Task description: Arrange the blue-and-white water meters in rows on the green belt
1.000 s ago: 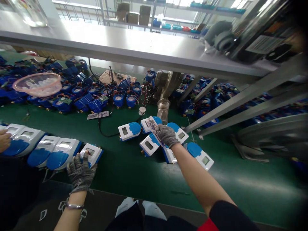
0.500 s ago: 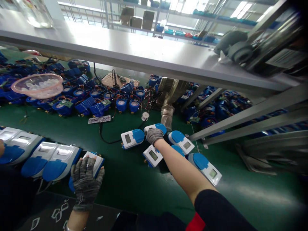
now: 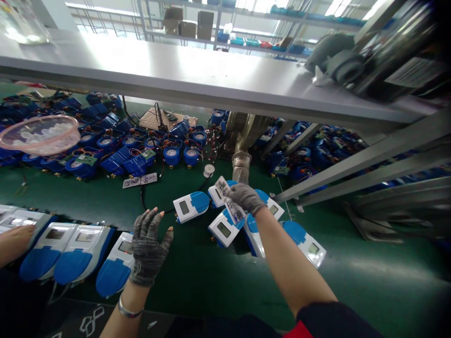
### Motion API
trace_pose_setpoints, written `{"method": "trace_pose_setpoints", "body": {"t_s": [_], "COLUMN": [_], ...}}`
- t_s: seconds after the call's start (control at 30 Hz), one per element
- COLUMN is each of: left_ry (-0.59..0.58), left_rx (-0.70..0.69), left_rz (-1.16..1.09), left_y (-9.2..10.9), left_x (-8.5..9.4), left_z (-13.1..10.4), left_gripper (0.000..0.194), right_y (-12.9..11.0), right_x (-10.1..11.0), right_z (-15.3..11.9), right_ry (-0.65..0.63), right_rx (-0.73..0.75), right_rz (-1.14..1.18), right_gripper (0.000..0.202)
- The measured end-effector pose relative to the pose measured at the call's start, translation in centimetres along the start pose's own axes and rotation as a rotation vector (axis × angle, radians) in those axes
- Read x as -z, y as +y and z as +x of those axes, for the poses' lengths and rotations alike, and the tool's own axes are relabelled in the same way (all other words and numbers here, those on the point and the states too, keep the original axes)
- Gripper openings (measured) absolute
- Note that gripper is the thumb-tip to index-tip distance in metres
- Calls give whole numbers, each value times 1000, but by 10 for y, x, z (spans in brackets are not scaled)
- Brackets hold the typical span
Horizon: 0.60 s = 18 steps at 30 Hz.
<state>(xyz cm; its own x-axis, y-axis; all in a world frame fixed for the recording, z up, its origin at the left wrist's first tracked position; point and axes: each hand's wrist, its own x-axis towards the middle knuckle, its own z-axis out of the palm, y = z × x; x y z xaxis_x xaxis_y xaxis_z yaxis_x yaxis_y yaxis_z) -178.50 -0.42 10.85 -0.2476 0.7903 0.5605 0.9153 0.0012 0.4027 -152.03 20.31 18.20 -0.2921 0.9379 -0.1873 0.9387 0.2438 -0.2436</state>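
Right hand, gloved, was closed around a strip of labels, over the cluster of meters on the green mat. Left hand, gloved, was spread open and held nothing, just beside the end meter of the near row, apart from the strip.

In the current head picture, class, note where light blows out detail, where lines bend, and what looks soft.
Head view: windows behind the shelf racks are blown out, and glare whitens the grey overhead shelf; the shelf edge and metal struts bow from wide-lens distortion; corners darken; the machine at top right is smeared; the gloved right hand, paper strip and left hand stay fairly sharp.
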Motion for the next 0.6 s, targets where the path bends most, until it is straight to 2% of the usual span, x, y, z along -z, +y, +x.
{"method": "trace_pose_setpoints", "body": {"t_s": [0.1, 0.17, 0.2, 0.27, 0.33, 0.43, 0.5, 0.6], "left_ry": [-74, -214, -337, -725, -944, -1143, -1268, -1411], "left_rx": [8, 95, 157, 338, 413, 483, 534, 597], "left_rz": [-221, -400, -495, -617, -662, -696, -719, -755], "left_y": [19, 33, 42, 59, 76, 91, 95, 94], "left_x": [-30, -61, -79, -116, -149, -187, -203, -219], "left_z": [47, 87, 108, 149, 180, 204, 206, 202], "left_gripper": [47, 55, 58, 66, 66, 54, 46, 33], "right_y": [50, 72, 78, 83, 86, 104, 127, 160], "right_x": [24, 29, 28, 24, 18, 8, 2, -5], "right_z": [-31, -52, -62, -80, -96, -126, -150, -192], "right_ry": [162, 271, 309, 365, 360, 337, 362, 415], "right_rx": [-103, -175, -199, -222, -216, -265, -345, -449], "right_rz": [282, 462, 532, 688, 783, 896, 917, 888], "right_gripper": [37, 38, 37, 34, 34, 38, 37, 34]}}
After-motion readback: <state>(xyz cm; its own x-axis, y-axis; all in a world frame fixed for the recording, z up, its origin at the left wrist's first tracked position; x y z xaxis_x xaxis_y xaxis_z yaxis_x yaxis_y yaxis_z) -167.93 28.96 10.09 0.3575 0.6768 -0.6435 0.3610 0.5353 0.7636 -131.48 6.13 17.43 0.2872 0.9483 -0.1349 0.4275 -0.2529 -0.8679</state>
